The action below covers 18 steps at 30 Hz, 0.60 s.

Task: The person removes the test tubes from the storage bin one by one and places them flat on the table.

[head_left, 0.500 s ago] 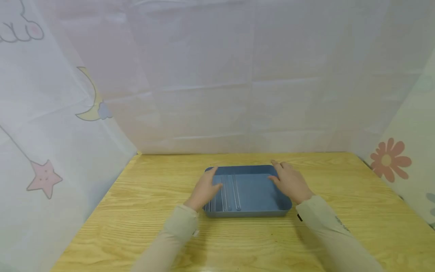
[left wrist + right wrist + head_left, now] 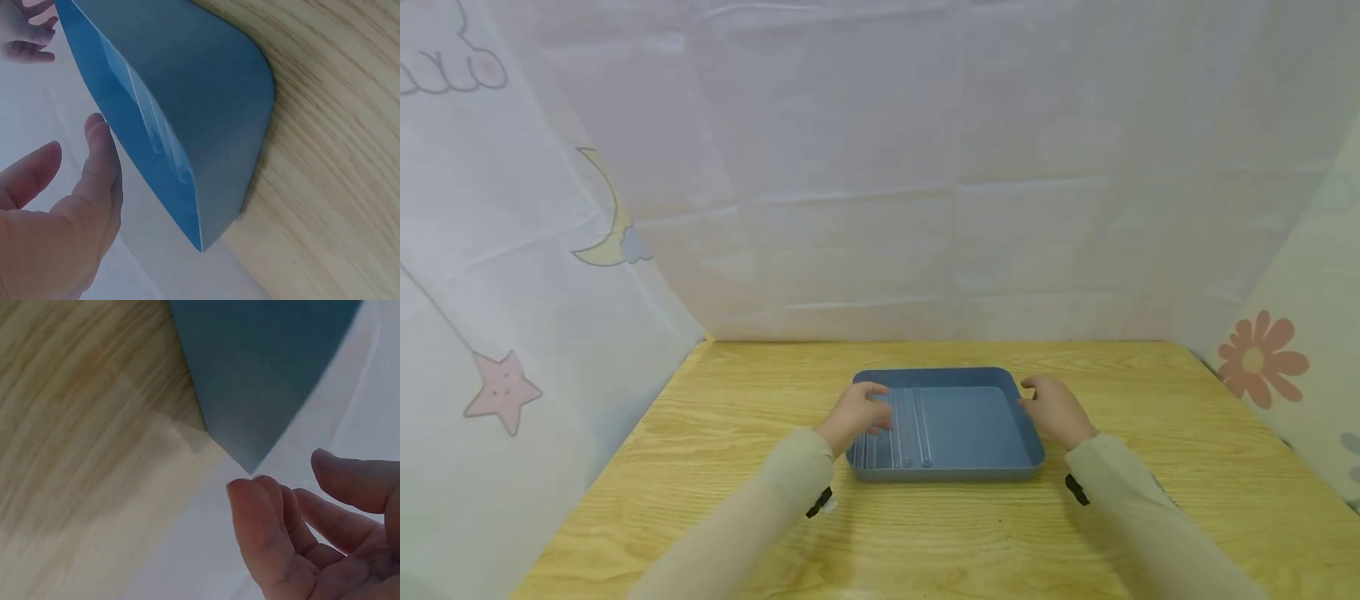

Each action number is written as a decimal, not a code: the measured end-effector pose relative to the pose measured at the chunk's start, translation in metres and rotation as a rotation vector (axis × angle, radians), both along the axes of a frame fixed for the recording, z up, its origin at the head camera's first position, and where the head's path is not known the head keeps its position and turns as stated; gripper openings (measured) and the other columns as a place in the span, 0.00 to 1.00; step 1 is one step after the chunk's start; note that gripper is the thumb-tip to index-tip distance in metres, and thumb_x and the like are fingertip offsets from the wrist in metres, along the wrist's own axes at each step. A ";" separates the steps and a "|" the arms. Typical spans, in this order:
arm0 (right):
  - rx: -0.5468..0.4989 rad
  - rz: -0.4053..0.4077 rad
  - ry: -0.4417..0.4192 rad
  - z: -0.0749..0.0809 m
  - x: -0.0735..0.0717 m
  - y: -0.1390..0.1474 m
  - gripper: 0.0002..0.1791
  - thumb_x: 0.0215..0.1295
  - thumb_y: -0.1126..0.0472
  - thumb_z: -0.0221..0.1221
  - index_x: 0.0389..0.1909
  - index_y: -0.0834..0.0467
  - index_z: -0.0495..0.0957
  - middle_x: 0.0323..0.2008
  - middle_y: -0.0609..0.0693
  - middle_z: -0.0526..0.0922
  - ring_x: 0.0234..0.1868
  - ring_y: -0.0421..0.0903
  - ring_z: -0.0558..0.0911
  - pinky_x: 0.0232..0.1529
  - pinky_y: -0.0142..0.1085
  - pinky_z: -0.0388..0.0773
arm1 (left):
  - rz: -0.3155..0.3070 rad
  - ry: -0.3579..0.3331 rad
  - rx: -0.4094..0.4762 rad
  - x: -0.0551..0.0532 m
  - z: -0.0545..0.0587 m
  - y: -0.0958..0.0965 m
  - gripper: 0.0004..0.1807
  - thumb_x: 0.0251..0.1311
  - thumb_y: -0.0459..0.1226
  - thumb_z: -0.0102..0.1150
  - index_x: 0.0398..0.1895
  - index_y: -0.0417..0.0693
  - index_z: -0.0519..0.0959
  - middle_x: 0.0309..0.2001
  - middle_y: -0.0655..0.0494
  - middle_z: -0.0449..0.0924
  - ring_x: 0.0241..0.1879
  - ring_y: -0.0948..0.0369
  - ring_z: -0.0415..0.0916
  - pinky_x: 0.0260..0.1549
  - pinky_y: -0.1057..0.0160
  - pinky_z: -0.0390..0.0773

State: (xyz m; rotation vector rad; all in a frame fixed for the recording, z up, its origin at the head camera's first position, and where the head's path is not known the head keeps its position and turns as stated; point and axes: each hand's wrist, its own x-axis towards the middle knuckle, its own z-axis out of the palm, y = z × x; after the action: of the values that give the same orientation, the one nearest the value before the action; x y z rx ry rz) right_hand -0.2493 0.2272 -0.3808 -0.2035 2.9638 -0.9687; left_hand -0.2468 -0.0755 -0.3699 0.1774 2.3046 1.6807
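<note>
A blue rectangular tray (image 2: 973, 425) sits on the wooden table. Several clear tubes (image 2: 922, 429) with rounded ends lie side by side in its left part, running front to back. My left hand (image 2: 855, 412) hovers over the tray's left edge, fingers loosely bent and holding nothing. In the left wrist view that hand (image 2: 69, 225) is next to the tray's rim, thumb apart from the fingers. Just outside the right rim is my right hand (image 2: 1056, 408), also holding nothing. Its fingertips (image 2: 240, 487) are near a tray corner in the right wrist view; contact is unclear.
The light wooden table (image 2: 737, 433) extends around the tray on all sides. Behind it hangs a pale creased cloth (image 2: 955, 208), and printed cloth with a star (image 2: 502, 390) and a moon borders the left side. A flower print (image 2: 1261, 358) marks the right side.
My right hand has drawn back from over the tray's far right part to outside its right rim. The left fingers, earlier stretched forward, have bent and turned inward. The tray has stayed put.
</note>
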 end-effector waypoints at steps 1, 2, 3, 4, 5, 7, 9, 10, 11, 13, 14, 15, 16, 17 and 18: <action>-0.016 -0.010 -0.025 -0.001 -0.001 0.001 0.23 0.69 0.70 0.53 0.60 0.81 0.65 0.47 0.74 0.76 0.24 0.50 0.77 0.25 0.42 0.78 | -0.009 -0.019 0.000 0.000 0.001 0.001 0.26 0.65 0.27 0.53 0.66 0.31 0.65 0.54 0.33 0.75 0.41 0.47 0.82 0.45 0.50 0.81; -0.031 -0.021 -0.050 -0.003 -0.002 0.002 0.23 0.69 0.70 0.52 0.60 0.81 0.65 0.47 0.74 0.76 0.21 0.49 0.75 0.23 0.41 0.77 | -0.016 -0.041 0.002 0.000 0.003 0.003 0.26 0.65 0.27 0.53 0.66 0.31 0.65 0.55 0.33 0.74 0.42 0.47 0.82 0.45 0.51 0.81; -0.040 -0.028 -0.069 -0.003 -0.002 0.003 0.23 0.69 0.70 0.52 0.60 0.81 0.64 0.46 0.75 0.75 0.19 0.47 0.73 0.20 0.40 0.76 | -0.023 -0.061 0.002 0.000 0.005 0.005 0.26 0.65 0.27 0.53 0.66 0.31 0.65 0.56 0.33 0.73 0.42 0.46 0.82 0.45 0.51 0.81; -0.050 -0.036 -0.087 -0.004 -0.003 0.004 0.23 0.70 0.71 0.51 0.60 0.81 0.64 0.46 0.74 0.75 0.17 0.45 0.71 0.18 0.39 0.75 | -0.025 -0.082 -0.003 0.000 0.006 0.008 0.26 0.65 0.27 0.53 0.67 0.31 0.65 0.57 0.33 0.72 0.42 0.47 0.82 0.45 0.52 0.81; -0.057 -0.042 -0.102 -0.005 -0.003 0.004 0.23 0.70 0.71 0.51 0.60 0.81 0.64 0.46 0.75 0.75 0.18 0.45 0.72 0.18 0.39 0.76 | -0.024 -0.101 -0.001 0.000 0.007 0.010 0.26 0.65 0.26 0.54 0.67 0.31 0.65 0.59 0.33 0.71 0.42 0.48 0.82 0.44 0.53 0.81; -0.074 -0.049 -0.127 -0.006 -0.004 0.005 0.22 0.70 0.72 0.51 0.60 0.81 0.64 0.47 0.75 0.74 0.25 0.49 0.77 0.19 0.40 0.79 | -0.026 -0.136 0.012 -0.002 0.008 0.015 0.27 0.65 0.26 0.54 0.67 0.31 0.64 0.61 0.32 0.68 0.41 0.48 0.82 0.45 0.53 0.81; -0.092 -0.056 -0.151 -0.006 -0.006 0.006 0.22 0.70 0.72 0.51 0.60 0.81 0.63 0.47 0.75 0.74 0.32 0.53 0.79 0.21 0.40 0.81 | -0.021 -0.166 0.021 -0.004 0.009 0.020 0.27 0.65 0.25 0.54 0.67 0.30 0.64 0.63 0.32 0.67 0.40 0.48 0.82 0.46 0.53 0.81; -0.106 -0.061 -0.165 -0.007 -0.006 0.006 0.22 0.70 0.72 0.51 0.60 0.81 0.63 0.47 0.75 0.74 0.33 0.55 0.80 0.22 0.41 0.81 | -0.015 -0.182 0.029 -0.005 0.009 0.022 0.27 0.65 0.25 0.54 0.67 0.29 0.63 0.64 0.32 0.65 0.40 0.48 0.82 0.46 0.52 0.81; -0.119 -0.064 -0.177 -0.008 -0.007 0.007 0.22 0.70 0.72 0.51 0.61 0.81 0.63 0.46 0.74 0.74 0.35 0.56 0.80 0.23 0.41 0.81 | -0.008 -0.193 0.034 -0.006 0.009 0.024 0.27 0.64 0.24 0.54 0.67 0.29 0.63 0.64 0.32 0.65 0.40 0.48 0.82 0.46 0.52 0.81; -0.148 -0.068 -0.195 -0.009 -0.008 0.008 0.23 0.70 0.73 0.51 0.61 0.81 0.63 0.45 0.73 0.75 0.36 0.56 0.80 0.23 0.41 0.82 | 0.004 -0.209 0.030 -0.009 0.009 0.027 0.27 0.64 0.24 0.54 0.67 0.29 0.64 0.64 0.32 0.65 0.40 0.48 0.82 0.45 0.52 0.81; -0.164 -0.068 -0.203 -0.010 -0.009 0.008 0.23 0.70 0.73 0.51 0.61 0.81 0.62 0.45 0.73 0.75 0.35 0.56 0.80 0.23 0.41 0.82 | 0.013 -0.216 0.027 -0.011 0.009 0.029 0.27 0.64 0.24 0.54 0.66 0.29 0.64 0.64 0.32 0.66 0.40 0.48 0.82 0.44 0.53 0.82; -0.177 -0.067 -0.208 -0.010 -0.010 0.009 0.23 0.70 0.73 0.51 0.62 0.81 0.62 0.44 0.72 0.76 0.34 0.55 0.80 0.23 0.42 0.82 | 0.022 -0.224 0.023 -0.013 0.009 0.030 0.27 0.64 0.24 0.54 0.66 0.29 0.64 0.64 0.33 0.67 0.40 0.47 0.82 0.44 0.53 0.82; -0.192 -0.064 -0.214 -0.011 -0.010 0.010 0.23 0.70 0.73 0.51 0.62 0.81 0.61 0.43 0.71 0.76 0.33 0.54 0.80 0.23 0.42 0.82 | 0.027 -0.228 0.018 -0.014 0.009 0.032 0.27 0.64 0.24 0.54 0.66 0.28 0.64 0.63 0.33 0.68 0.41 0.47 0.82 0.44 0.53 0.82; -0.204 -0.062 -0.218 -0.012 -0.010 0.010 0.23 0.70 0.73 0.50 0.62 0.81 0.61 0.43 0.71 0.76 0.32 0.53 0.80 0.23 0.42 0.82 | 0.033 -0.235 0.011 -0.016 0.009 0.033 0.27 0.64 0.23 0.54 0.67 0.28 0.63 0.62 0.33 0.69 0.41 0.46 0.82 0.44 0.53 0.82; -0.215 -0.060 -0.221 -0.013 -0.011 0.011 0.23 0.70 0.73 0.50 0.62 0.81 0.61 0.42 0.70 0.77 0.31 0.53 0.80 0.23 0.42 0.82 | 0.039 -0.239 0.003 -0.017 0.009 0.035 0.27 0.65 0.23 0.53 0.67 0.28 0.63 0.61 0.33 0.70 0.42 0.45 0.82 0.44 0.53 0.82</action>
State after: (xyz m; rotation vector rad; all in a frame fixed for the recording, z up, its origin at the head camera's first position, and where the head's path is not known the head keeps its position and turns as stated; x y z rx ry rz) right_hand -0.2600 0.2381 -0.3935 -0.0086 2.6801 -1.2293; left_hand -0.2641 -0.0408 -0.3611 -0.0653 2.1411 1.6257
